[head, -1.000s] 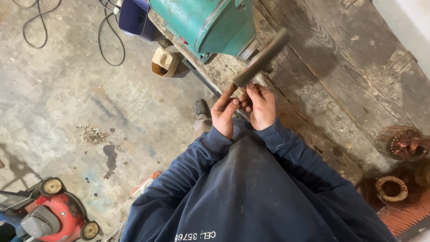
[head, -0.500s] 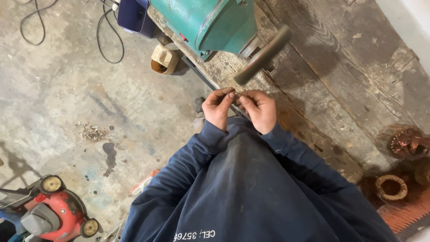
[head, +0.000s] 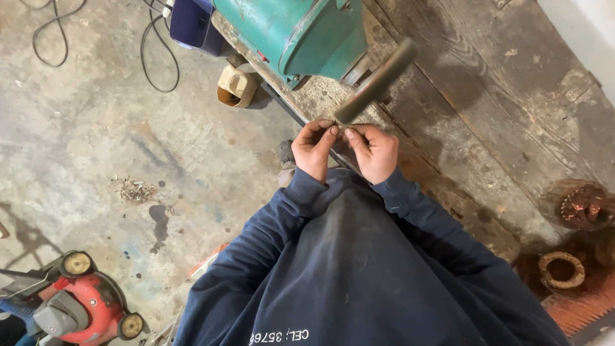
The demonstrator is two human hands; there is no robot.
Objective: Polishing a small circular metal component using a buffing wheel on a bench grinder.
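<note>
Left hand point(head: 314, 148) and right hand point(head: 373, 150) pinch together on a small part point(head: 338, 130), probably metal, right under the grinder wheel point(head: 378, 81) at the table point(head: 512, 122) edge; fingertips risk touching the wheel.

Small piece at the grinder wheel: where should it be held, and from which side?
Grip the small piece by its two ends, left hand and right hand coming from below, fingertips pinching. The grinding wheel sits just above it, so hands probably belong on the near side, away from the rim.
</note>
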